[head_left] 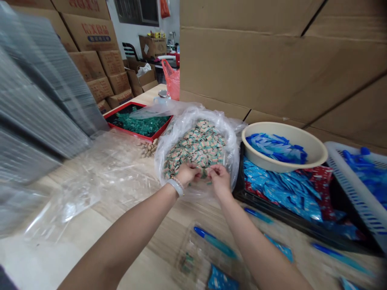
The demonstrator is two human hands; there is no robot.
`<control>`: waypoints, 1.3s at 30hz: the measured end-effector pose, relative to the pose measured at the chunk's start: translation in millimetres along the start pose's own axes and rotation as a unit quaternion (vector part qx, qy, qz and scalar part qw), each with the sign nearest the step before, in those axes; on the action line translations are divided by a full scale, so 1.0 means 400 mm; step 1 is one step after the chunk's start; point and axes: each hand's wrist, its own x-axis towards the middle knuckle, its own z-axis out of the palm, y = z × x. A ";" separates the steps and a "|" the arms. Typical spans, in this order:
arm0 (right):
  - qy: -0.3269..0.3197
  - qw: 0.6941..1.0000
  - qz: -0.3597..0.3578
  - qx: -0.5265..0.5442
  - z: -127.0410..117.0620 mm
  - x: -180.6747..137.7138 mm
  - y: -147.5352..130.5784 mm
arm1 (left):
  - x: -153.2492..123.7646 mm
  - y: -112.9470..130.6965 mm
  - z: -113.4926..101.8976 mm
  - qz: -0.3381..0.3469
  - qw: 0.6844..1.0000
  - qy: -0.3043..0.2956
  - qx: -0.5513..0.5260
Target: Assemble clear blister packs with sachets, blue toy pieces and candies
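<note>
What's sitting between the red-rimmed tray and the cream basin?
In the head view, a clear plastic bag of small patterned squares lies between the red-rimmed tray and cream basin; brown nut-like pieces sit beside the tray.

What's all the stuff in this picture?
Open plastic bag: 1, translucent, table middle
Small square pieces: countless, tan and green, inside
Shallow tray: 1, red and black, back left
Shiny bits: many, green, inside
Rounded lumps: many, tan, beside bag
Plastic sheeting: uncountable, clear, left
Ridged stacks: several, grey, far left
Cardboard boxes: many, brown, background
Round basin: 1, cream, right
Thin pieces: many, blue, in basin
Oblong tray: 1, black, under basin
Flat packets: many, blue and red, mostly inside
Slotted basket: 1, white, right edge
Long strips: 3, blue, table front
Left hand, right hand: 2, bare, at bag
</note>
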 end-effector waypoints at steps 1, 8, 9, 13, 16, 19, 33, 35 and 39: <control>0.013 0.999 0.001 0.031 0.001 -0.006 -0.005 | 0.001 -0.002 -0.001 0.002 1.000 0.008 -0.001; -0.055 0.984 0.100 0.134 0.028 -0.030 -0.019 | -0.026 -0.004 0.002 0.003 0.996 -0.045 -0.070; -0.042 0.986 0.104 0.126 0.030 -0.029 -0.016 | -0.031 -0.002 0.006 0.003 0.994 -0.057 -0.089; -0.060 0.989 0.117 0.069 0.022 -0.022 0.003 | -0.045 0.005 0.018 -0.002 0.993 -0.057 -0.107; -0.058 0.997 0.051 -0.008 0.010 -0.020 0.019 | -0.046 0.008 0.025 0.008 0.997 -0.016 -0.077; -0.056 0.993 -0.042 -0.099 -0.001 -0.020 0.029 | -0.037 0.005 0.026 0.027 0.999 0.010 -0.018; -0.172 0.972 -0.039 -0.153 -0.021 0.005 0.005 | -0.036 0.037 0.002 0.073 0.965 -0.084 0.237; -0.178 0.946 -0.081 -0.258 -0.030 0.002 -0.011 | -0.032 0.049 -0.017 0.159 0.910 -0.069 0.376; -0.261 0.798 -0.167 -0.516 -0.051 -0.023 -0.051 | -0.026 0.058 -0.046 0.270 0.756 -0.041 0.596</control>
